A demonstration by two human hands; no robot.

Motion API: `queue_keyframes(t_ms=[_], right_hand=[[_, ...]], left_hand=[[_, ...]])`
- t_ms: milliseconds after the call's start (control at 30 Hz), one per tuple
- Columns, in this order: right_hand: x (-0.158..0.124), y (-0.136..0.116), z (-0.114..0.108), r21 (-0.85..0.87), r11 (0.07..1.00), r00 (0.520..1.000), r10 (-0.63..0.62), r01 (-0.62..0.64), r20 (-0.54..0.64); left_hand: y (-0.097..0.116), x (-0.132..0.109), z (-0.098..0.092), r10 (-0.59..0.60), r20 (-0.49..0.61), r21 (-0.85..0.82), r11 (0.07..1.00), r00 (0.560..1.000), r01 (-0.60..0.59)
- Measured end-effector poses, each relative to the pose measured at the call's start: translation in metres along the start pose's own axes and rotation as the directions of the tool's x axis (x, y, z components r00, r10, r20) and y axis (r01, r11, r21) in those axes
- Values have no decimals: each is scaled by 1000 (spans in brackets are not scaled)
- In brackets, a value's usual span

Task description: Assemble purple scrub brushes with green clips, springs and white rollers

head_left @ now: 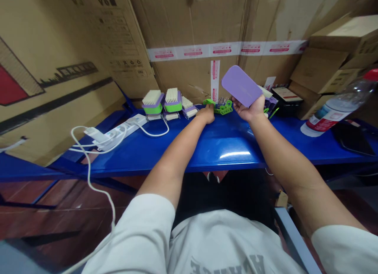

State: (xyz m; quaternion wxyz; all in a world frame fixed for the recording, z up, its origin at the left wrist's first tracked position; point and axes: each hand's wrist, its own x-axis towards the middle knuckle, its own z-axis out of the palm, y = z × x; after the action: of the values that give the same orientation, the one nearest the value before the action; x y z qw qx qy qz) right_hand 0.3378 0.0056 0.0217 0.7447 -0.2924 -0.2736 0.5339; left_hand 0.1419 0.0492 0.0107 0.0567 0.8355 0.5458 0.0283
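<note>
Two bare arms, the left arm (173,165) and the right arm (288,167), were seen reaching forward from a pale grey T-shirt (220,242) along the bottom of the frame. At centre right, a lilac plastic plate (241,86) was held up at a tilt by the right hand (250,109), which was partly open, with its fingers spread and the plate's lower end gripped lightly. The plate was judged to be light and stiff, and its smooth surface might prove slippery, so it would best be taken by its long edges. A rounded rectangular outline and a plain, pale purple face were shown. The left hand (206,115) was curled low at centre, just beside a green plastic piece (223,107); whether that piece was gripped could not be told. Both hands were positioned above a blue metal bench (183,157). Farther back, three brushes (173,95) with cream bristles and green-and-lilac bases were placed at upper centre, and a white power strip (124,128) with a white cable (88,163) was seen to their left. A clear bottle (339,104) with a red cap was seen at right, and cardboard boxes (203,21) with printed tape (224,49) were seen along the top of the frame.
</note>
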Motion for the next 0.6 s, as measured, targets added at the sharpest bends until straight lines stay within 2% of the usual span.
queue_keyframes(t_ms=[267,467,600], right_hand=[[5,0,-6,-20,1000,999,4,-3,51],[4,0,-7,-61,998,999,-2,4,42],[5,2,-8,-83,996,998,-22,27,57]], left_hand=[[4,-20,-2,51,17,81,995,999,-52],[-1,-37,1,157,-70,113,982,985,-149],[-5,-42,-3,156,-171,139,981,973,-133]])
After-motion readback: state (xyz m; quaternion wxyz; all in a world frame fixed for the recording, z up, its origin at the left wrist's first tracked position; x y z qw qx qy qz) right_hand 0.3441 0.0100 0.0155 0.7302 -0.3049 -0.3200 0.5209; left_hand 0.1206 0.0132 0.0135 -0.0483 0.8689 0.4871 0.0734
